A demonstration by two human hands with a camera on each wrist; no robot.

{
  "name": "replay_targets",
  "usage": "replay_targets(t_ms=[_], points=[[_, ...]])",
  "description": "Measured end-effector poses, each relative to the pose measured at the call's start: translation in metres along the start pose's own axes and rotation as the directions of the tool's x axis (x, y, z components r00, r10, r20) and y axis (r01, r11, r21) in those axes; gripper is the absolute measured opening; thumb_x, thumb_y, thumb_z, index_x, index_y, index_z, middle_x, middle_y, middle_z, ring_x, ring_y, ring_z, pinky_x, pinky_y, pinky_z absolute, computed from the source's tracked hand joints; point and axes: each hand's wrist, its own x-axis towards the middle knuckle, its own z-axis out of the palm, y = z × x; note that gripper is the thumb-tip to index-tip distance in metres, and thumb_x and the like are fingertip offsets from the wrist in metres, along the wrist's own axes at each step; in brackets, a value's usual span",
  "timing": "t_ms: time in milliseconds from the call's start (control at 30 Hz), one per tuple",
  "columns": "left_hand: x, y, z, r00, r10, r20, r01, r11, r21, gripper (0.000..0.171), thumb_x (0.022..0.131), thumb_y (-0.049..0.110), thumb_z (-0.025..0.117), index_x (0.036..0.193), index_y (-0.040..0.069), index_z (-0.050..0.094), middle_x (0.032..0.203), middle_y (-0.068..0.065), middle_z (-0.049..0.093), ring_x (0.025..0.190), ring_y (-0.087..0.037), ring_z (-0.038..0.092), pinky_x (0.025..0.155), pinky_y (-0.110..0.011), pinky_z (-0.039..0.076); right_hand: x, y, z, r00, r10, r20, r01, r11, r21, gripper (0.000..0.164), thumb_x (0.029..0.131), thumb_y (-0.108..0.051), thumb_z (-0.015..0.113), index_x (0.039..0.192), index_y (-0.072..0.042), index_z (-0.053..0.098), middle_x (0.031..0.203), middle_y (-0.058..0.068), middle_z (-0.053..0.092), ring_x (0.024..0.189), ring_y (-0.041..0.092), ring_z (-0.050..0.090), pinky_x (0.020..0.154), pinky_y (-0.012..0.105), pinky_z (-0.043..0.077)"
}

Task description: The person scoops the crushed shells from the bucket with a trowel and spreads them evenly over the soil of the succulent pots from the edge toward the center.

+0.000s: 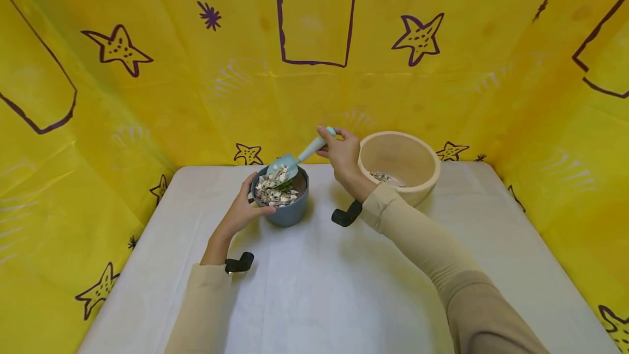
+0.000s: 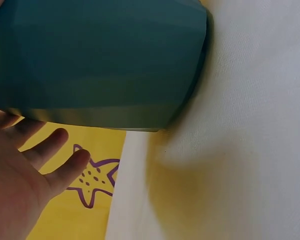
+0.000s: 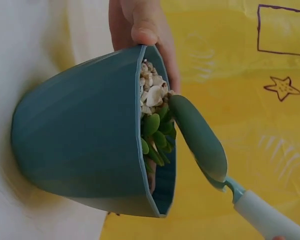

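A blue-grey plant pot [image 1: 291, 215] stands on the white-covered table, with pale pebbles [image 1: 275, 194] inside. Green succulent leaves [image 3: 159, 131] show among them in the right wrist view. On the pot's left side, my left hand [image 1: 242, 213] holds it by the rim, thumb at the front and fingers spread round the far side. My right hand [image 1: 345, 156] grips the handle of a light blue trowel [image 1: 312, 149]. The trowel's blade tilts down over the pot's rim, and pebbles lie on it and just below it.
Right of the pot stands a large beige bowl-shaped planter [image 1: 426, 192] with some pebbles at its bottom, close to my right forearm. Yellow patterned cloth [image 1: 314, 97] rises behind the table and on both sides. Each wrist carries a black mount [image 1: 346, 214].
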Motion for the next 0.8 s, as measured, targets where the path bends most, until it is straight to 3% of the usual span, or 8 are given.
replay_targets(t_ms=[333, 667, 800], points=[[-0.0055, 0.0027, 0.0058, 0.999, -0.019, -0.039, 0.022, 0.998, 0.060, 0.115, 0.077, 0.035, 0.082, 0.158, 0.023, 0.002, 0.165, -0.013, 0.009, 0.150, -0.040, 0.012, 0.117, -0.065, 0.016, 0.0005, -0.0029, -0.0028, 0.999, -0.034, -0.002, 0.034, 0.999, 0.005, 0.036, 0.086, -0.023, 0.075, 0.108, 0.003, 0.067, 0.107, 0.027, 0.071, 0.057, 0.013, 0.070, 0.058, 0.030, 0.060], [0.0009, -0.0006, 0.0001, 0.999, 0.031, 0.014, -0.031, 0.999, 0.032, 0.114, 0.078, 0.030, 0.082, 0.158, 0.020, 0.000, 0.165, -0.014, 0.004, 0.147, -0.044, 0.017, 0.114, -0.063, 0.025, 0.0003, -0.0061, -0.0053, 0.995, -0.097, -0.009, 0.097, 0.995, -0.017, 0.037, 0.085, -0.025, 0.076, 0.108, 0.002, 0.067, 0.102, 0.026, 0.072, 0.056, 0.012, 0.069, 0.060, 0.030, 0.060], [0.0029, -0.0027, 0.0003, 1.000, 0.025, 0.016, -0.025, 1.000, 0.012, 0.114, 0.078, 0.028, 0.082, 0.158, 0.021, 0.001, 0.165, -0.013, 0.004, 0.146, -0.046, 0.019, 0.113, -0.064, 0.026, -0.0030, -0.0078, -0.0040, 0.990, -0.140, -0.001, 0.139, 0.989, -0.046, 0.039, 0.085, -0.027, 0.076, 0.109, 0.002, 0.067, 0.096, 0.026, 0.073, 0.057, 0.013, 0.070, 0.060, 0.030, 0.060]])
